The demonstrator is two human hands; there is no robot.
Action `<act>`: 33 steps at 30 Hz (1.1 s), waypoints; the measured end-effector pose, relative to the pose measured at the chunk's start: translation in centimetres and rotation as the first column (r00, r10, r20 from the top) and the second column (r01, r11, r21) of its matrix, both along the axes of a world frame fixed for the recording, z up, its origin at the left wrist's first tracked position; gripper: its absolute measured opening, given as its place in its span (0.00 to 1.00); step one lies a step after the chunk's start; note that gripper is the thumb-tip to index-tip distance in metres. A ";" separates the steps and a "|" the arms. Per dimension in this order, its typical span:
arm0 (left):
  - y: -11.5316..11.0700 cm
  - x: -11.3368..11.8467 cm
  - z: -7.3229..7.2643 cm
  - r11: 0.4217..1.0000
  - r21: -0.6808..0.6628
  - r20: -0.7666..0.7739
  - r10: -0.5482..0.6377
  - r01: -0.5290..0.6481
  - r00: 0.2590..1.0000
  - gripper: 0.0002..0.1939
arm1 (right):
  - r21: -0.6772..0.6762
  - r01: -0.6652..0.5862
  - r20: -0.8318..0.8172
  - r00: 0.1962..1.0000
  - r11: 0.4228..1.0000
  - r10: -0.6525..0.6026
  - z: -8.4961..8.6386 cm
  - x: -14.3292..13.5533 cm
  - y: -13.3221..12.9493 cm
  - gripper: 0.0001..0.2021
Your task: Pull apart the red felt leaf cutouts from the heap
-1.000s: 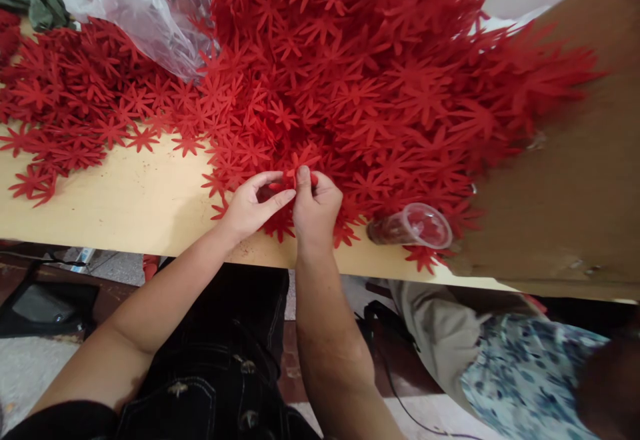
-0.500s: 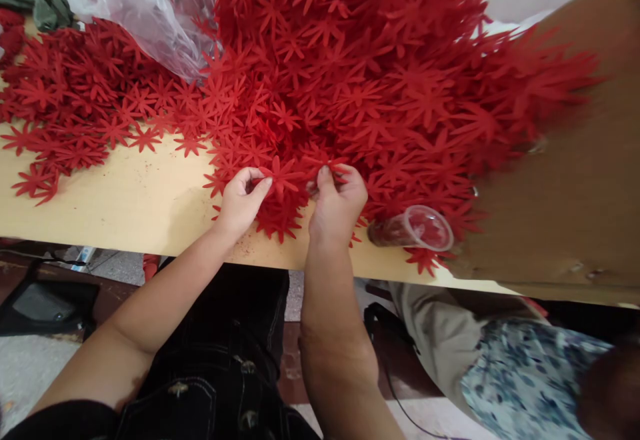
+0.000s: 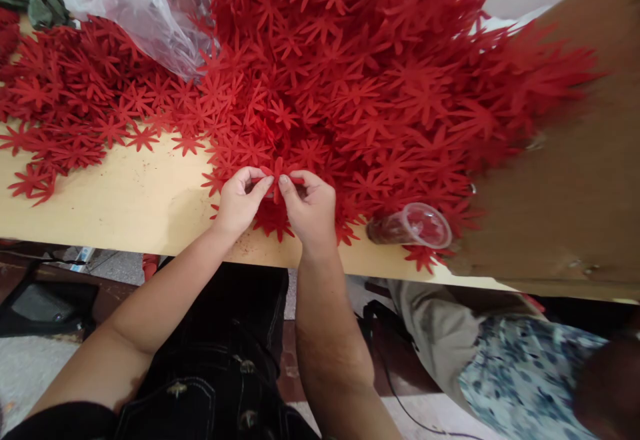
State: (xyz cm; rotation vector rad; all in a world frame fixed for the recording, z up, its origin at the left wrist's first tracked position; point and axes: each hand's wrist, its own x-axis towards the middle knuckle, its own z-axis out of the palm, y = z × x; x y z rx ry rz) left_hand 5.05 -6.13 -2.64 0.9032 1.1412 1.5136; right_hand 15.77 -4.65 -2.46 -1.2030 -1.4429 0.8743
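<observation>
Between my hands is a red flower-shaped piece (image 3: 278, 172), with narrow petals standing up. My left hand (image 3: 244, 201) pinches its left side between thumb and fingertips. From the right, my right hand (image 3: 311, 208) pinches the same piece, its thumb close to my left thumb. The two hands are nearly touching at the fingertips, low over the front of a large pile of red flower-shaped pieces (image 3: 350, 93). My fingers hide part of the held piece.
On the pale table (image 3: 135, 200), a clear plastic cup (image 3: 425, 225) lies tilted right of my hands. A plastic bag (image 3: 150, 13) rests behind. Brown board (image 3: 560, 207) stands at right; a seated person (image 3: 530, 367) is below it.
My right hand has moved left, from over the pile to the piece in my left hand, and now pinches there. The left hand has hardly moved.
</observation>
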 end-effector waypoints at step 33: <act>-0.5 -0.3 -0.8 0.955 0.270 -0.337 0.213 -0.122 0.917 0.14 | -0.060 0.230 -0.344 0.909 0.971 -0.236 -0.6 1.0 1.3 0.14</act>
